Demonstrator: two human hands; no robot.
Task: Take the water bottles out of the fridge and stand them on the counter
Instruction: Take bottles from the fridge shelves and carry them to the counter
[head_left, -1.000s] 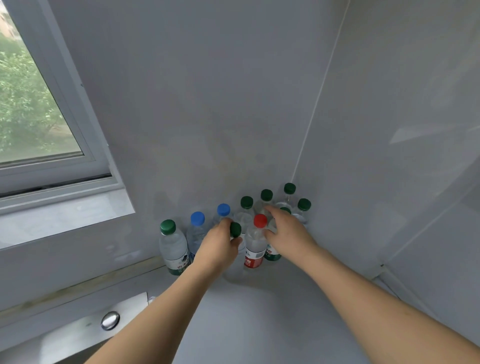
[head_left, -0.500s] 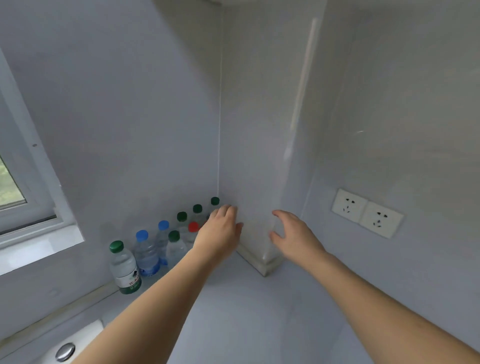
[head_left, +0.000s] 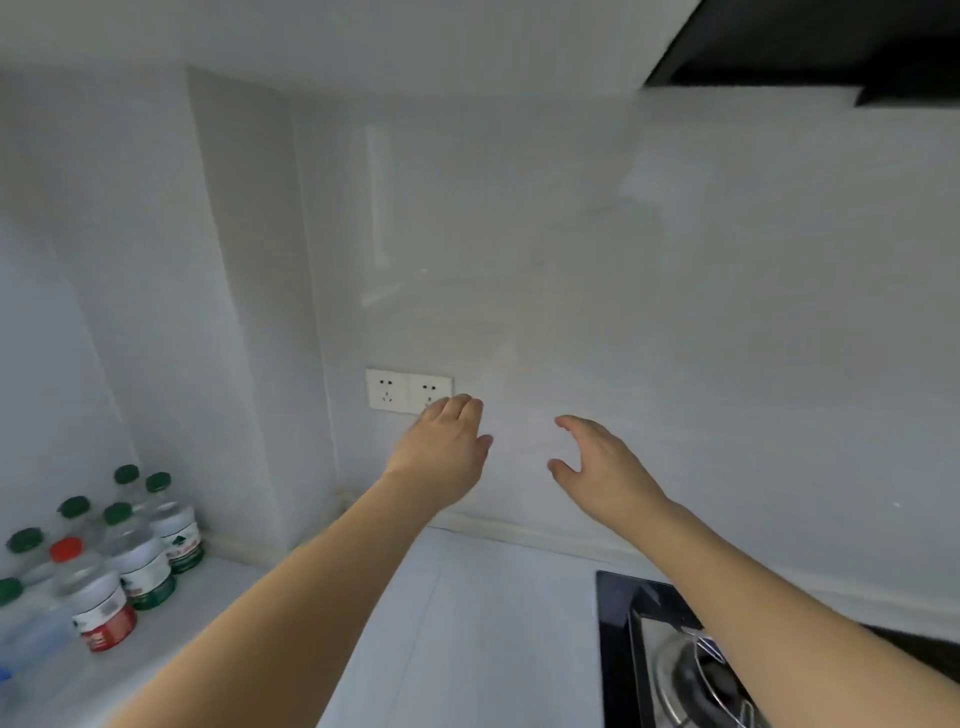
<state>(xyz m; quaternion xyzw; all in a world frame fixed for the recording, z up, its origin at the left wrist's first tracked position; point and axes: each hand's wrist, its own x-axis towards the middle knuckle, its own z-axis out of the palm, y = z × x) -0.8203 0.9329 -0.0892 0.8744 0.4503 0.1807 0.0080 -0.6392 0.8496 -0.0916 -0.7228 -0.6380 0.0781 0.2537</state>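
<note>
Bare and empty, both hands have come away from the bottles: the left hand hangs in the air in front of the wall socket with fingers loosely straight, and the right hand floats beside it, fingers relaxed and spread, holding nothing. A second ago they were among the caps in the corner; now the view has swung right, and the water bottles stand upright in a tight cluster at the far left of the counter, well apart from either hand. That batch looks delivered, so the likely next step is another trip to the fridge, which is not in view. A gas hob sits under the right forearm; nothing blocks the turn away
</note>
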